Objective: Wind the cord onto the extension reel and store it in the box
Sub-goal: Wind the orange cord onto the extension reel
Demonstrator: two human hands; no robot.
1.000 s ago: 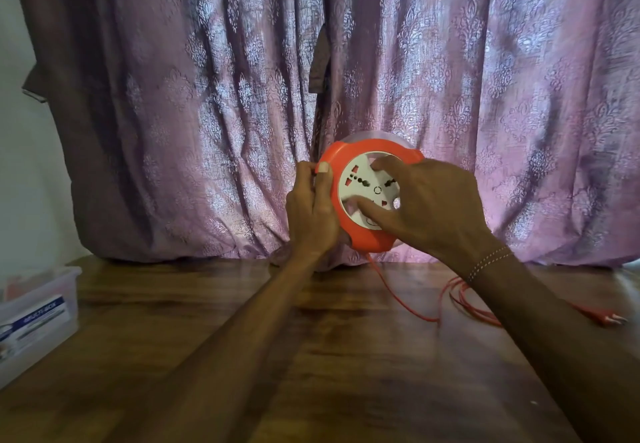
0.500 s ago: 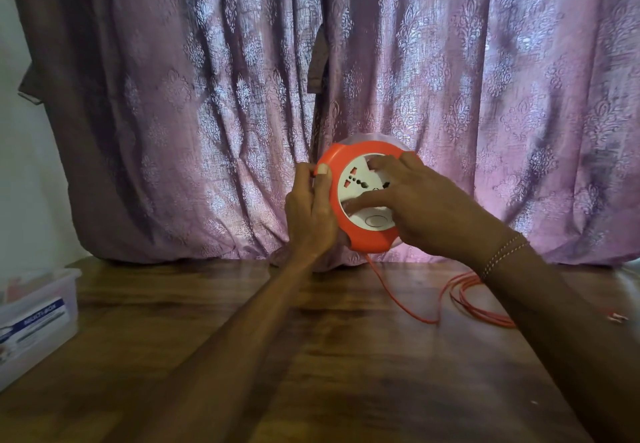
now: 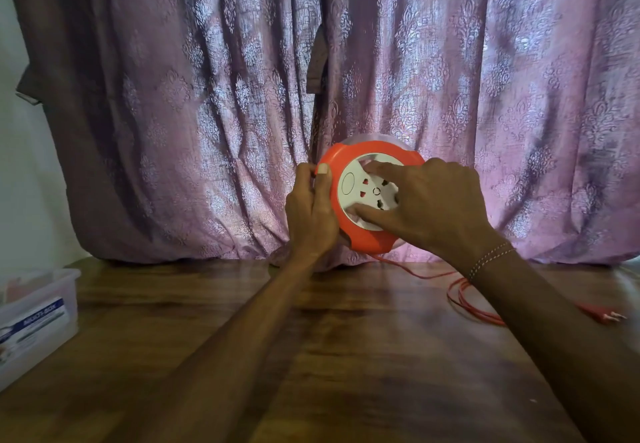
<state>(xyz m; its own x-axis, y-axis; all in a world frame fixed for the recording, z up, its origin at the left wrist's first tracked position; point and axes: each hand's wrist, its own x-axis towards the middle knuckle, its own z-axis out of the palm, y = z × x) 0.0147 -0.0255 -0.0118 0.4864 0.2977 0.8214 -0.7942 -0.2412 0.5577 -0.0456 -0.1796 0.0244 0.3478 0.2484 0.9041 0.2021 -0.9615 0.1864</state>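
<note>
On the wooden table [image 3: 346, 356] loose red cord [image 3: 464, 299] lies at right. Above its far edge, the left hand [image 3: 310, 214] grips the orange reel [image 3: 367, 242] by its rim; the right hand [image 3: 429, 203] presses spread fingers on the white face, before the curtain [image 3: 242, 96].

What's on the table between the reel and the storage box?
Nothing: in the head view, bare wooden table separates the reel from the box; only the left forearm crosses above.
</note>
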